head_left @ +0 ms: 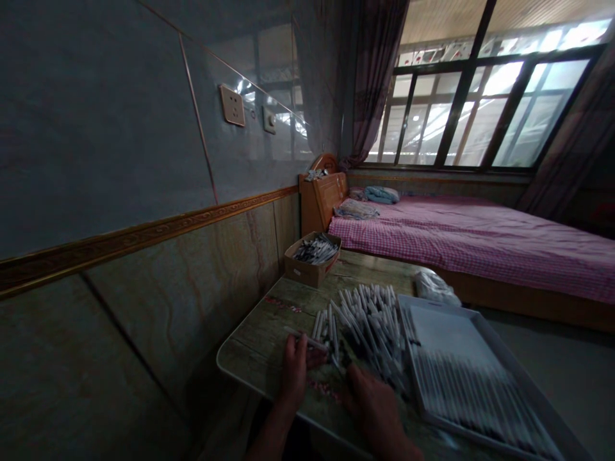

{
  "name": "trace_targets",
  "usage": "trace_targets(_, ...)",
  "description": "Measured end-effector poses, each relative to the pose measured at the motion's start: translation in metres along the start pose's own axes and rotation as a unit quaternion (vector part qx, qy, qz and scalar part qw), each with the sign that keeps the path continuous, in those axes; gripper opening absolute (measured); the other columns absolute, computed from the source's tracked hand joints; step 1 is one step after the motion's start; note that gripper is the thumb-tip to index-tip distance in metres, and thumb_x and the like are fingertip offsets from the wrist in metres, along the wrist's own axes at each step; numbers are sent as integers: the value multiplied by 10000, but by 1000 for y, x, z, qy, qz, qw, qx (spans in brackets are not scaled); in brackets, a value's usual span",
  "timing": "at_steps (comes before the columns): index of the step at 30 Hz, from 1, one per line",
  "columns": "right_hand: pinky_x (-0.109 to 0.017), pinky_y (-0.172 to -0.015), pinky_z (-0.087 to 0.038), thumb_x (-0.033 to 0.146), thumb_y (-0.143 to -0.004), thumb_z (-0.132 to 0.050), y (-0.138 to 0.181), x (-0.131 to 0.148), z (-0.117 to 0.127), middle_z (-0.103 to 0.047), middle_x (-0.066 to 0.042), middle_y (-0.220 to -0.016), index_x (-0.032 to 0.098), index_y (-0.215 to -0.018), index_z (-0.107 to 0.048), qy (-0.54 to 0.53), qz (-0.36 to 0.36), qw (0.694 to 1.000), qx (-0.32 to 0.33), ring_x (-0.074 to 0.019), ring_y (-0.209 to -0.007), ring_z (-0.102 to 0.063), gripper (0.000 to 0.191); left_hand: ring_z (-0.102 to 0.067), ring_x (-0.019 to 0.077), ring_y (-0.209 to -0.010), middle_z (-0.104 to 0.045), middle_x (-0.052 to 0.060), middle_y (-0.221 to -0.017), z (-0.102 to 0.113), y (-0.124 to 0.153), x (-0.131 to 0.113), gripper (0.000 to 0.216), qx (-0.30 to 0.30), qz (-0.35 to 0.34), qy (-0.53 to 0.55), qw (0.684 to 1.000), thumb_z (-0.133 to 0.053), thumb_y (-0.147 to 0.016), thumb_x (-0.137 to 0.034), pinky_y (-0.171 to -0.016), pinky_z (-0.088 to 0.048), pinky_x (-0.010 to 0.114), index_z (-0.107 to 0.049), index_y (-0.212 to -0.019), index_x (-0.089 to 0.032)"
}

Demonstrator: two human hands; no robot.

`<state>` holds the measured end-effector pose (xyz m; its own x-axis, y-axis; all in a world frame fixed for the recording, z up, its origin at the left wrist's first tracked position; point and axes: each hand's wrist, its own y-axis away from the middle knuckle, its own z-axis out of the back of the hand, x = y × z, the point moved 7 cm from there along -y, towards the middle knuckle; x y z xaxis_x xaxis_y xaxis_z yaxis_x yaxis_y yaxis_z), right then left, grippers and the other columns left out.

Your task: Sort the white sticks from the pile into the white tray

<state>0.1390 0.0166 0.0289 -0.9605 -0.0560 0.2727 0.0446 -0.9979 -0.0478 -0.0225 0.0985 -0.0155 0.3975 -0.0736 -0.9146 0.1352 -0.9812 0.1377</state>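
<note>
Between the thumb and fingers of my left hand (295, 368) is a slim whitish pen (312, 344), held roughly level above the table. My right hand (375, 406) is closed beside it, its fingertips blurred near a thin light piece; what it grips I cannot make out. Just beyond my hands lies a small group of white pens (325, 325). A larger heap of white pens with dark ends (375, 320) spreads to the right. Next to that heap, a grey tray (500, 330) holds a long row of pens side by side.
A cardboard box (307, 274) full of pens stands at the table's far left corner, near the tiled wall. A clear plastic bag (435, 288) lies behind the tray. Beyond the table (254, 333) is a bed with a pink checked sheet (432, 230).
</note>
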Motion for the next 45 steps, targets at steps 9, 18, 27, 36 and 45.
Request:
trace_targets(9, -255, -720, -428, 146, -898, -505, -10, 0, 32, -652, -36, -935, 218, -930, -617, -15, 63, 995, -82, -196, -882, -630, 137, -704, 218, -556, -708, -4, -667, -7, 7, -2, 383, 45, -3, -18, 999, -726, -700, -553, -485, -541, 300, -573, -833, -229)
trace_targets(18, -260, -1019, -426, 220, -952, -391, -36, 40, 26, -503, -98, -1398, 182, -1420, -361, -341, 90, 924, -150, -158, -1252, -515, 470, -750, 202, -671, -763, 29, -695, 3, -1, -2, 235, 30, 69, 164, 984, -815, -695, -324, -597, -583, 260, -650, -760, -169)
trace_targets(27, -237, -758, -463, 174, -917, -434, -22, -21, -1, -678, -74, -990, 195, -966, -687, -189, -41, 976, -103, -182, -875, -658, 259, -742, 159, -575, -769, 31, -644, 7, -3, 1, 95, -18, 107, 265, 958, -700, -793, -77, -536, -608, 212, -655, -734, -136)
trace_targets(36, -242, -628, -372, 145, -921, -467, -34, -3, -6, -671, -59, -984, 229, -928, -696, -22, -58, 997, -55, -179, -862, -659, 244, -752, 179, -635, -782, 25, -722, 2, 1, 0, 220, 25, 66, 212, 975, -837, -686, -223, -587, -616, 251, -644, -770, -160)
trace_targets(45, -248, -566, -356, 109, -882, -457, -39, -13, -4, -676, -78, -990, 207, -899, -666, -63, -77, 989, -105, -174, -743, -656, 232, -755, 187, -668, -779, 17, -735, 0, 1, 1, 291, 26, 60, 188, 980, -858, -657, -266, -613, -614, 268, -624, -803, -173)
